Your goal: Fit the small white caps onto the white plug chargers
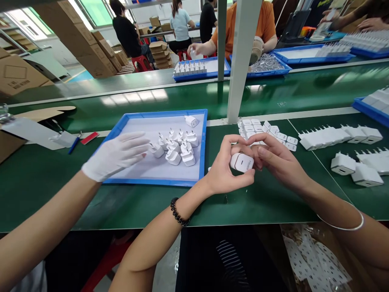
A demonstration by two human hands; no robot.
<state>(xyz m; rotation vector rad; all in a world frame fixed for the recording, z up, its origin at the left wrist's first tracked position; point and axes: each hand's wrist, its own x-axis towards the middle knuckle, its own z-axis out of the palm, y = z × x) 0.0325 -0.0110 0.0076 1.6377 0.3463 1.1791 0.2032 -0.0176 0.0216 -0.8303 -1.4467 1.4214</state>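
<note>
My left hand (223,170) is curled around a white USB wall charger (242,162), whose face with a single port slot points toward me. Close against the charger's right side is my right hand (278,160), fingers bent and pressed together. Its fingertips meet those of my left hand above the charger, and what they pinch is hidden. Just behind my hands lie several small white marked pieces (251,129) in rows on the green bench (267,207).
At left, a co-worker's white-gloved hand (117,156) reaches over a blue-rimmed tray (154,181) holding several plug chargers (173,156). More chargers (326,137) stand in rows on the right. A white post (240,61) rises behind my hands. An open box of packaging (316,259) sits below the bench edge.
</note>
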